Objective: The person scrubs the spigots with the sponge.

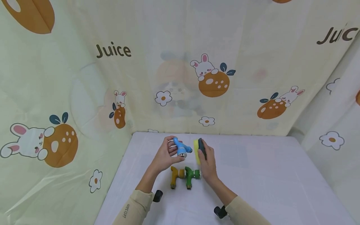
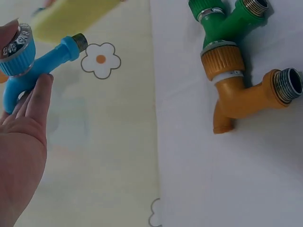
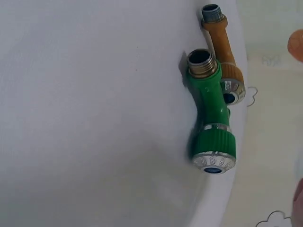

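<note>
Above the table, my left hand (image 1: 164,156) holds a blue tap (image 1: 182,148) with a ridged knob and a metal-threaded end. In the left wrist view the thumb lies on the knob of the blue tap (image 2: 45,66) and the fingers support its body. Just to the right, my right hand (image 1: 209,162) grips a sponge (image 1: 196,151), yellow on one side and dark on the other. A small gap separates sponge and tap. Below the hands, an orange tap (image 1: 174,175) and a green tap (image 1: 189,177) lie side by side on the table.
The table (image 1: 253,175) has a white cover. Behind and beside it hang pale curtains (image 1: 174,37) printed with rabbits, oranges and flowers. A black device (image 1: 158,196) sits at the left wrist, and another black device (image 1: 220,212) at the right.
</note>
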Demonstrator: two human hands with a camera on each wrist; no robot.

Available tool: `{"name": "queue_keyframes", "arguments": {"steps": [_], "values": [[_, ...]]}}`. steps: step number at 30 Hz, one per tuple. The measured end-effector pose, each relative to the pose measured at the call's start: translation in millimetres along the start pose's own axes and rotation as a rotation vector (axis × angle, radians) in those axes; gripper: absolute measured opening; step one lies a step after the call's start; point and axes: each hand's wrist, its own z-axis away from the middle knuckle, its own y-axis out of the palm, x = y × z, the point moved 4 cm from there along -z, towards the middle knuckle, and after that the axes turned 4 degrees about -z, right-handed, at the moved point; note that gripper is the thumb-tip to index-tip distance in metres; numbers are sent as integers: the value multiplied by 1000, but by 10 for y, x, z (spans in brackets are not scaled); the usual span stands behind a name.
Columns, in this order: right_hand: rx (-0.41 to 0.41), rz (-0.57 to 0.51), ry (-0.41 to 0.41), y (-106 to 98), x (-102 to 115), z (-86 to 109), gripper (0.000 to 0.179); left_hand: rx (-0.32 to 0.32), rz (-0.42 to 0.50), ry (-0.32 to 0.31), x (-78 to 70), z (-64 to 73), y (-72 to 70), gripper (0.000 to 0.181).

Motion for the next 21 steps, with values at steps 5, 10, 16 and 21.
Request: {"name": "queue_keyframes", "arguments": {"steps": [5, 10, 16, 21], "values": [[39, 11, -229, 90, 205, 114, 53, -53, 16, -2, 43, -12, -24, 96], [82, 7, -338, 188, 282, 172, 55, -89, -40, 33, 26, -16, -45, 94], [129, 52, -282, 244, 304, 185, 58, -112, -48, 42, 29, -6, -71, 94], [141, 124, -267, 246, 335, 166, 60, -105, -49, 33, 6, 10, -77, 94]]}}
